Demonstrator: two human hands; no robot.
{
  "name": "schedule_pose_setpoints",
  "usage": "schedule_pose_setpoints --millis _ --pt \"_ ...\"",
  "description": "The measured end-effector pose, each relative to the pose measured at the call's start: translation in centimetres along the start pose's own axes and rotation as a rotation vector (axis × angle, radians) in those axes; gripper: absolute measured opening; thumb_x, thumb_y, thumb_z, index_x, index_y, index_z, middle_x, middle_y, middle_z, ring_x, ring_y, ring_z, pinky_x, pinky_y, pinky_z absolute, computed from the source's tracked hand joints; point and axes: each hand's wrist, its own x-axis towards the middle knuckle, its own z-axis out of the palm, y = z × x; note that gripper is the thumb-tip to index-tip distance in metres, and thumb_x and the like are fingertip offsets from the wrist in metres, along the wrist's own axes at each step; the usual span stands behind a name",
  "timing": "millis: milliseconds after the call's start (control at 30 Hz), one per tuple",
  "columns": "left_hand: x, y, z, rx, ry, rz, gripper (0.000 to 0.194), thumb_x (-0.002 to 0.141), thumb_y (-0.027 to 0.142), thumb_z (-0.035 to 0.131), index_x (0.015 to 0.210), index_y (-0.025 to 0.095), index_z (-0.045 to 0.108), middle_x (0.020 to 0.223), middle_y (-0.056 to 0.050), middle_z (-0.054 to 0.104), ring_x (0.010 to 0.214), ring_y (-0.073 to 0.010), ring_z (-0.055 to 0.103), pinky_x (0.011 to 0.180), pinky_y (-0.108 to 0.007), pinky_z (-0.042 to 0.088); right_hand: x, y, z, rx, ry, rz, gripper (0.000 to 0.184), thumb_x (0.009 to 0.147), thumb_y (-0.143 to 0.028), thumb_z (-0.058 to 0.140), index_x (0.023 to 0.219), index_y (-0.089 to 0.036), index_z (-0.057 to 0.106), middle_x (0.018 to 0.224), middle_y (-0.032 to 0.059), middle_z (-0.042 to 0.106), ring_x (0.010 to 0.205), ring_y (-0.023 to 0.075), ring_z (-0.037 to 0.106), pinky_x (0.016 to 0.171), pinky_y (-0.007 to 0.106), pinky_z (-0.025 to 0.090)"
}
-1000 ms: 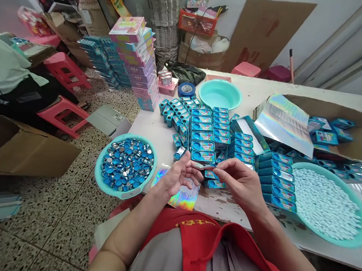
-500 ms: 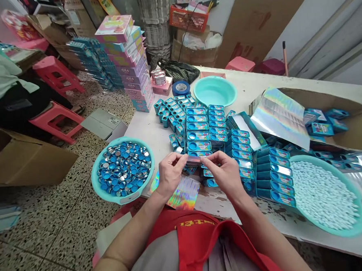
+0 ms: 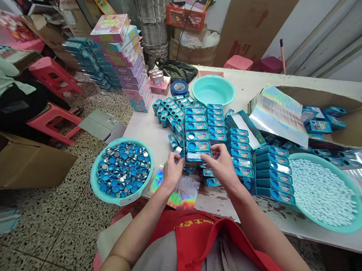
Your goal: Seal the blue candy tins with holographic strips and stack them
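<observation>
A column of blue-green boxes (image 3: 196, 125) with round blue wells in their tops stands before me. On the nearest box (image 3: 192, 161) lies a pale shiny strip (image 3: 194, 156). My right hand (image 3: 222, 166) is at that box's right side, thumb pressed on its top and the other fingers spread away from it. Beside the left edge is my left hand (image 3: 171, 171), loosely curled with thumb and fingers a little apart and nothing visible between them. Below it, rainbow foil sheets (image 3: 184, 192) rest on the table.
A basin of blue-and-silver caps (image 3: 124, 169) is on the left. On the right stands a basin of pale blue pellets (image 3: 325, 192), near a carton (image 3: 349, 135) of boxes. An empty turquoise basin (image 3: 213, 90) sits behind. A person (image 3: 0, 85) is at far left.
Both hands held a shiny strip between them above the nearest box. The strip now lies on that box. My left hand has let go and moved slightly left; the right thumb rests on the box.
</observation>
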Motion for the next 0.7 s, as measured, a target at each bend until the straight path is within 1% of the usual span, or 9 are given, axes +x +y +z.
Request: schedule_pose_setpoints --millis 67,133,200,267,400,467,533,600,700 --pt "-0.8 -0.3 0.2 0.028 0.028 0.108 0.046 0.085 0.053 0.050 0.111 0.016 0.058 0.108 -0.011 0.064 0.098 -0.0204 0.060 0.086 -0.033 0.046 0.1 0.3 0.1 0.012 -0.004 0.071 0.049 0.063 -0.050 0.071 0.096 -0.020 0.051 0.085 0.0004 0.054 0.062 0.0125 0.048 0.053 0.027 0.044" --pt "-1.6 -0.8 0.7 0.007 -0.070 0.281 0.065 0.088 0.059 0.039 0.138 0.017 0.039 0.141 -0.015 0.045 0.129 -0.0248 0.043 0.105 -0.039 0.036 0.3 0.2 0.2 -0.063 0.027 0.046 0.050 0.061 -0.051 0.074 0.093 -0.019 0.052 0.083 0.0004 0.056 0.063 0.0129 0.049 0.057 0.029 0.045" --pt "-1.9 -1.8 0.9 0.067 -0.203 0.405 0.077 0.087 0.065 0.036 0.146 0.017 0.026 0.153 -0.014 0.028 0.142 -0.0269 0.023 0.114 -0.043 0.025 0.6 0.1 0.2 -0.107 0.038 0.008 0.043 0.063 -0.049 0.073 0.086 -0.019 0.054 0.076 -0.0002 0.056 0.064 0.0138 0.050 0.061 0.030 0.047" --pt "-1.6 -3.6 0.3 0.189 -0.243 0.417 0.074 0.089 0.063 0.033 0.146 0.017 0.028 0.153 -0.013 0.028 0.143 -0.0276 0.022 0.115 -0.045 0.022 0.6 0.1 0.0 -0.039 0.015 0.007 0.035 0.069 -0.047 0.068 0.085 -0.018 0.056 0.077 0.0014 0.058 0.068 0.0152 0.053 0.061 0.031 0.049" --pt "0.1 -9.0 -2.3 0.540 -0.129 0.266 0.045 0.096 0.034 0.032 0.132 0.014 0.048 0.132 -0.015 0.054 0.123 -0.0242 0.049 0.106 -0.042 0.037 -1.7 2.3 -0.7 0.215 0.084 0.067 0.039 0.078 -0.047 0.058 0.106 -0.020 0.054 0.095 0.0049 0.060 0.075 0.0154 0.058 0.055 0.028 0.051" --pt "1.1 -11.4 -2.8 0.771 -0.231 0.242 0.038 0.092 0.020 0.038 0.126 0.016 0.054 0.129 -0.014 0.056 0.123 -0.0254 0.048 0.103 -0.043 0.038 -4.2 4.7 -0.5 0.202 0.101 0.116 0.038 0.079 -0.048 0.058 0.104 -0.020 0.054 0.090 0.0044 0.059 0.072 0.0152 0.057 0.052 0.026 0.050" --pt "2.0 -13.1 -2.5 0.964 -0.384 0.266 0.044 0.088 0.011 0.039 0.128 0.022 0.053 0.137 -0.011 0.050 0.132 -0.0283 0.037 0.107 -0.050 0.032 -6.8 7.6 0.4 0.116 -0.064 0.145 0.031 0.079 -0.047 0.058 0.094 -0.019 0.058 0.081 0.0036 0.060 0.069 0.0155 0.056 0.051 0.026 0.049" --pt "2.8 -14.2 -1.7 1.100 -0.450 0.275 0.048 0.087 0.006 0.036 0.129 0.024 0.051 0.138 -0.010 0.047 0.136 -0.0302 0.030 0.110 -0.057 0.021 -8.9 10.4 1.8 0.032 -0.295 0.123 0.025 0.080 -0.043 0.057 0.087 -0.019 0.060 0.077 0.0038 0.062 0.067 0.0160 0.057 0.054 0.027 0.049" --pt "3.1 -14.7 -0.8 1.194 -0.465 0.237 0.040 0.088 0.006 0.033 0.119 0.016 0.055 0.124 -0.014 0.054 0.125 -0.0286 0.039 0.109 -0.057 0.019 -10.0 13.7 4.6 -0.090 -0.462 0.047 0.017 0.080 -0.034 0.055 0.086 -0.019 0.061 0.082 0.0053 0.065 0.068 0.0163 0.059 0.062 0.030 0.051"
